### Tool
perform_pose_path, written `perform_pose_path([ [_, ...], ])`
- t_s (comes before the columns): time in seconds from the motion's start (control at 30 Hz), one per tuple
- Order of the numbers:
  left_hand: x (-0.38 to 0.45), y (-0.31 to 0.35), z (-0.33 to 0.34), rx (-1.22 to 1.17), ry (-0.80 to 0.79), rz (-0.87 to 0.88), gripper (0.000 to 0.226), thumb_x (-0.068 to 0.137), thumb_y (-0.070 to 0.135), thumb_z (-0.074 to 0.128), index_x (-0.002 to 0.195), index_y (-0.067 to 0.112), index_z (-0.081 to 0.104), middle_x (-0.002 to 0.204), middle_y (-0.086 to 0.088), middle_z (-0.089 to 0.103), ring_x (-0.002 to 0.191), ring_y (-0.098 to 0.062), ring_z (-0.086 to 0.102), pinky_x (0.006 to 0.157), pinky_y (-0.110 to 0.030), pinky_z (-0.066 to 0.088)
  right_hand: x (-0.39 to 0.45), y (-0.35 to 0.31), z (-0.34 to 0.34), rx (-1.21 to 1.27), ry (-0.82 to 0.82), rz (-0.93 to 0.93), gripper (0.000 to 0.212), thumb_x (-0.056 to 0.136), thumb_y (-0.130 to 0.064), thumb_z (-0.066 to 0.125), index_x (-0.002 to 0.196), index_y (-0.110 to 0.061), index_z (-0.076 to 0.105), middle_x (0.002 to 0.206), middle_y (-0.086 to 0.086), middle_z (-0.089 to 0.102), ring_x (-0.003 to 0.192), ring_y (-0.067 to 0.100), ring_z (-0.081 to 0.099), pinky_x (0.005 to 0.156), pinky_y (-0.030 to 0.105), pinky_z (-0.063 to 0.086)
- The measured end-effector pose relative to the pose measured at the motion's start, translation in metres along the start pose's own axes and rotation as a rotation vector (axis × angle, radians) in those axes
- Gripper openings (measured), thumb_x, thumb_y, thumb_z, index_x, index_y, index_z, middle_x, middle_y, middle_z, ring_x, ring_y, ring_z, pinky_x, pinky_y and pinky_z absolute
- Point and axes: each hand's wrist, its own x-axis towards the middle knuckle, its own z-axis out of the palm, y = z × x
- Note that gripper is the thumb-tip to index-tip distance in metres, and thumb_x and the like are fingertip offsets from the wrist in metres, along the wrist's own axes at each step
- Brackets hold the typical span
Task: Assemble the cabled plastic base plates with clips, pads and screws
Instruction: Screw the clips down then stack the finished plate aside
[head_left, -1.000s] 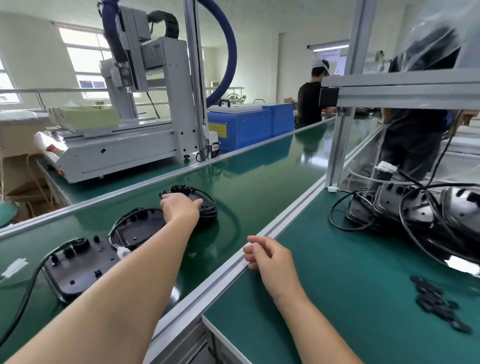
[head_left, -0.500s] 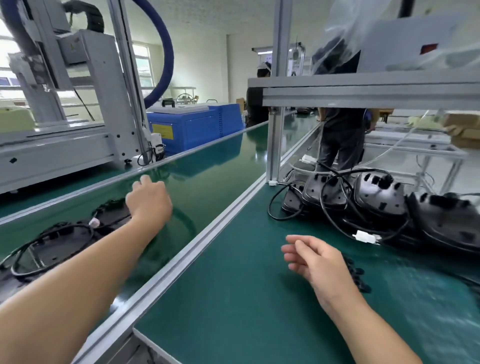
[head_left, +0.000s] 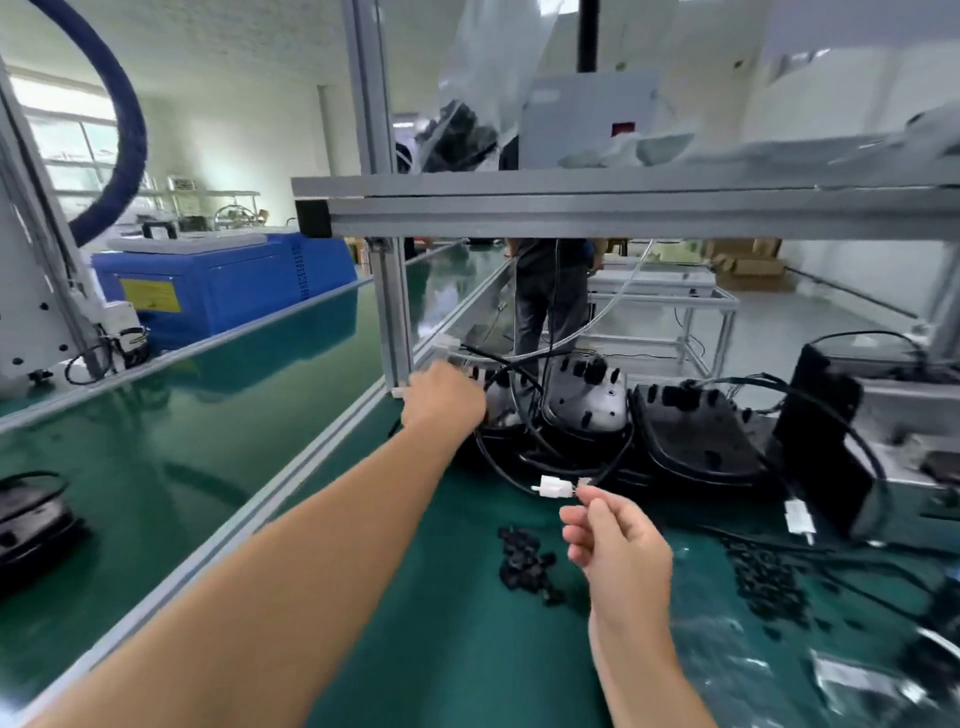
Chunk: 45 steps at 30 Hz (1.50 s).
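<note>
Over at the far edge of the green workbench (head_left: 415, 649), just under the aluminium shelf (head_left: 623, 208), sits a heap of black base plates (head_left: 691, 436) leaning on each other, cables looped all through them. From the head view, the left hand (head_left: 444, 400) is reaching into the left end of that heap; its fingers are hidden behind the knuckles, so I honestly can't tell if it's got hold of anything. The right hand (head_left: 618, 540) looks like it's pinching a thin wire right beside the white connector (head_left: 551, 487), though it's blurry.

What worries me: those cables cross over several plates, so pulling one plate out could drag its neighbours over or yank the connector out of that pinch. The small black parts (head_left: 524, 564) heaped near the right hand could also get swept off by a trailing cable or a forearm.
</note>
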Motion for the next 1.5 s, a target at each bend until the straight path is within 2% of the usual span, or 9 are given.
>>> perform_pose_path([
  [0.2,0.039,-0.027,0.019,-0.459,-0.229,-0.318,0.06,0.074,0.04,0.076,0.116,0.001,0.057,0.095,-0.017,0.066,0.087,-0.032,0.065,0.08,-0.037,0.053,-0.001,0.004,0.005,-0.037,-0.02,-0.013,0.028,0.094,-0.003,0.048,0.085,-0.018,0.071,0.068,0.0,0.072,0.057,0.004,0.059,0.055,0.023,0.046],
  [0.33,0.05,-0.038,0.028,-0.591,-0.307,-0.368,0.08,0.061,0.045,0.082,0.124,0.003,0.054,0.12,-0.015,0.064,0.112,-0.032,0.061,0.094,-0.043,0.05,-0.002,0.003,0.005,-0.048,-0.022,-0.018,0.029,0.094,-0.004,0.049,0.085,-0.019,0.071,0.069,-0.001,0.072,0.057,0.002,0.058,0.054,0.02,0.046],
  [0.43,0.052,-0.037,0.028,-0.673,-0.267,-0.361,0.059,0.07,0.038,0.073,0.114,0.002,0.059,0.101,-0.013,0.067,0.084,-0.03,0.066,0.066,-0.034,0.056,-0.003,0.003,0.005,-0.057,-0.023,-0.017,0.028,0.094,-0.004,0.049,0.085,-0.019,0.071,0.069,-0.001,0.072,0.057,0.002,0.059,0.055,0.021,0.046],
  [0.53,0.046,-0.034,0.011,-0.692,-0.141,-0.336,0.034,0.078,0.033,0.066,0.092,0.004,0.056,0.077,-0.011,0.061,0.054,-0.024,0.056,0.039,-0.02,0.041,-0.003,0.004,0.005,-0.072,-0.023,-0.022,0.027,0.094,-0.004,0.049,0.087,-0.019,0.071,0.069,-0.002,0.072,0.057,0.002,0.059,0.053,0.019,0.046],
  [0.87,-0.048,-0.075,-0.072,-0.991,-0.021,-0.285,0.026,0.087,0.025,0.065,0.068,0.009,0.058,0.052,0.001,0.065,0.04,-0.007,0.06,0.04,-0.018,0.049,-0.006,0.005,0.007,-0.091,-0.102,-0.029,0.027,0.093,-0.002,0.049,0.086,-0.016,0.07,0.069,-0.001,0.072,0.056,0.002,0.059,0.049,0.014,0.046],
  [1.0,-0.108,-0.104,-0.092,-1.125,-0.074,-0.325,0.017,0.09,0.026,0.062,0.087,0.01,0.066,0.073,-0.001,0.073,0.056,-0.01,0.067,0.049,-0.02,0.053,-0.015,-0.003,0.014,-0.114,-0.262,0.061,0.021,0.095,-0.009,0.051,0.087,-0.013,0.07,0.074,0.006,0.073,0.058,0.006,0.062,0.05,0.017,0.048],
  [1.13,-0.171,-0.122,-0.094,-1.126,-0.196,-0.362,0.033,0.09,0.026,0.061,0.108,-0.001,0.061,0.098,-0.017,0.073,0.08,-0.026,0.066,0.068,-0.035,0.054,-0.036,-0.015,0.022,-0.269,-0.525,0.194,0.034,0.095,-0.047,0.048,0.098,-0.02,0.069,0.084,0.004,0.076,0.066,0.011,0.067,0.05,0.022,0.047],
  [1.33,-0.241,-0.13,-0.098,-1.051,-0.342,-0.461,0.034,0.079,0.026,0.071,0.085,-0.004,0.057,0.064,-0.015,0.067,0.052,-0.02,0.061,0.047,-0.025,0.05,-0.061,-0.039,-0.002,-0.698,-0.643,0.138,0.045,0.069,-0.064,0.066,0.087,-0.023,0.069,0.079,-0.002,0.073,0.06,0.009,0.064,0.047,0.021,0.043],
  [1.5,-0.25,-0.133,-0.099,-0.502,-0.525,-0.191,0.043,0.072,0.04,0.075,0.073,0.004,0.05,0.043,0.005,0.056,0.037,-0.005,0.045,0.041,-0.01,0.032,-0.074,-0.041,-0.047,-0.908,-0.64,0.225,0.048,0.062,-0.064,0.068,0.081,-0.02,0.068,0.069,-0.003,0.07,0.061,0.016,0.065,0.053,0.025,0.046],
])
